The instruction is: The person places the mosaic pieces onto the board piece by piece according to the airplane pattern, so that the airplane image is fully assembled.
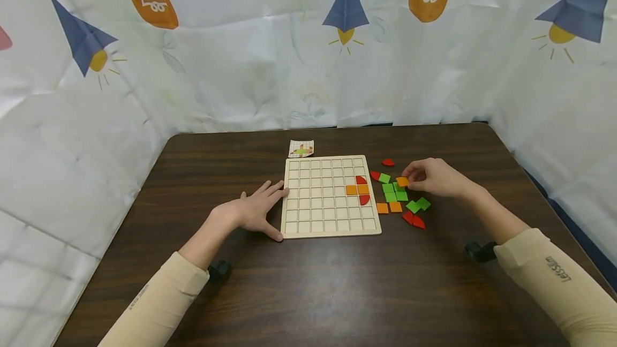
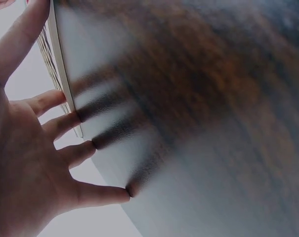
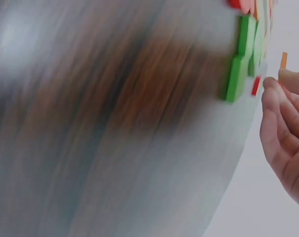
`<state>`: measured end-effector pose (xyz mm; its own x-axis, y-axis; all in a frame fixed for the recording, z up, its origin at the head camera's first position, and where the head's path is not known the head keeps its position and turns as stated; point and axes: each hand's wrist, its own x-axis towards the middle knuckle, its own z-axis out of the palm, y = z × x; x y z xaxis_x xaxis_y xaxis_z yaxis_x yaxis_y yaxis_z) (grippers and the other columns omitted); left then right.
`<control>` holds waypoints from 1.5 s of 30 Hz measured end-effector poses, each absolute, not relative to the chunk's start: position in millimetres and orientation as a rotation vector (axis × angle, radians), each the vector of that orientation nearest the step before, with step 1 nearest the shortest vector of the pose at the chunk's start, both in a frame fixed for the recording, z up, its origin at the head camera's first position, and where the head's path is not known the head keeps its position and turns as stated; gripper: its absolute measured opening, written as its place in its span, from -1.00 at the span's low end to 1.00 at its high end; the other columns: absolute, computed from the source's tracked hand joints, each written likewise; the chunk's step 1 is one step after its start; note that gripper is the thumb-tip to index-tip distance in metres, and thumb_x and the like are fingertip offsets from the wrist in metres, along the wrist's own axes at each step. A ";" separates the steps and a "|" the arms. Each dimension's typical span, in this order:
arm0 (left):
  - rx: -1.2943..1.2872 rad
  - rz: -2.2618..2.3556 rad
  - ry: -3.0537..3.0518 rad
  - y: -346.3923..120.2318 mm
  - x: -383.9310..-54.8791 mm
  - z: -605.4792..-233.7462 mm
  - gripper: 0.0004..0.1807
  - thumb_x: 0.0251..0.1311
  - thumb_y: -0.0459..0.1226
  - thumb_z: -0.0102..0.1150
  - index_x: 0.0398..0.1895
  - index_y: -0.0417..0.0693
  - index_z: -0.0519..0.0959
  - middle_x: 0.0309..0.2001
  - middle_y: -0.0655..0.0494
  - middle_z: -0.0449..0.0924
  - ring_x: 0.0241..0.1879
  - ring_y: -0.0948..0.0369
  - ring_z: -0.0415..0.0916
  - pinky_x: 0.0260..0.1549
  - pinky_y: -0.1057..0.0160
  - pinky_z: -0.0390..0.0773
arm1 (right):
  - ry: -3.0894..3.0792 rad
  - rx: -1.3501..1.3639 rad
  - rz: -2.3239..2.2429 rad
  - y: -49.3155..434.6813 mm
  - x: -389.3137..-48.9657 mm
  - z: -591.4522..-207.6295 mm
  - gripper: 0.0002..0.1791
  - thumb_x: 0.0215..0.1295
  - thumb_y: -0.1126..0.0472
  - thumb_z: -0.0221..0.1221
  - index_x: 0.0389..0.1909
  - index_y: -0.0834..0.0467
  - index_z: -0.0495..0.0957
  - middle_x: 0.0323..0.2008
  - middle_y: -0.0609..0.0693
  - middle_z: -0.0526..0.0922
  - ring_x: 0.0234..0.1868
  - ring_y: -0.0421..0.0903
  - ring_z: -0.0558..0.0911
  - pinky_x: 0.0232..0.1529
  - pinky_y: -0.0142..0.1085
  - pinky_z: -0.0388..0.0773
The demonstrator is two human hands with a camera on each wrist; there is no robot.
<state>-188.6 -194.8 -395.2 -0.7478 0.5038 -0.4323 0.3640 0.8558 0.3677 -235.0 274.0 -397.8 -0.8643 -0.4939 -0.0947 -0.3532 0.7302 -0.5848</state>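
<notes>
A pale wooden grid board [image 1: 318, 202] lies on the table. Near its right edge, two orange square tiles [image 1: 357, 189] sit in a row between two red quarter-round tiles [image 1: 363, 199]. My left hand [image 1: 251, 210], fingers spread and straight, touches the board's left edge; the left wrist view shows the fingertips [image 2: 132, 190] on the tabletop. Between thumb and fingers my right hand [image 1: 436, 176] pinches an orange square tile [image 1: 401, 181], which the right wrist view shows edge-on, raised off the table. Below it lie several green square tiles [image 1: 389, 196].
Two orange tiles [image 1: 395, 206] lie by the board's right edge. Red tiles [image 1: 413, 220] and green tiles [image 1: 418, 205] are scattered farther right. Behind the board is a small pattern card [image 1: 301, 149]. A patterned white curtain [image 1: 270, 68] surrounds the dark wooden table [image 1: 318, 293].
</notes>
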 end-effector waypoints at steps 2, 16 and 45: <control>0.633 0.355 2.499 -195.0 -188.5 -395.6 0.28 0.04 0.21 0.51 0.69 0.01 -0.04 0.67 -0.04 -0.33 0.61 -0.14 -0.43 0.23 -0.63 -0.22 | 2.666 -0.703 -0.867 266.3 -233.0 -396.9 -0.78 0.35 0.34 0.33 -0.01 0.26 0.67 -0.26 -0.05 0.70 -0.24 -0.10 0.64 -0.20 -0.19 0.63; 0.631 0.354 2.497 -194.4 -189.0 -397.3 0.28 0.03 0.23 0.50 0.69 0.04 -0.04 0.67 -0.01 -0.35 0.61 -0.12 -0.45 0.22 -0.65 -0.24 | 2.628 -0.877 -0.936 218.6 -224.4 -403.1 -0.79 0.31 0.33 0.35 -0.05 0.21 0.70 -0.30 -0.14 0.70 -0.24 -0.17 0.66 -0.14 -0.18 0.65; 0.634 0.347 2.520 -195.2 -189.0 -398.0 0.28 0.00 0.23 0.52 0.67 0.00 0.01 0.67 -0.03 -0.31 0.61 -0.13 -0.42 0.21 -0.66 -0.17 | 2.546 -0.848 -0.949 169.6 -219.6 -407.2 -0.79 0.26 0.28 0.43 -0.11 0.24 0.71 -0.38 -0.13 0.69 -0.33 -0.19 0.64 -0.19 -0.23 0.61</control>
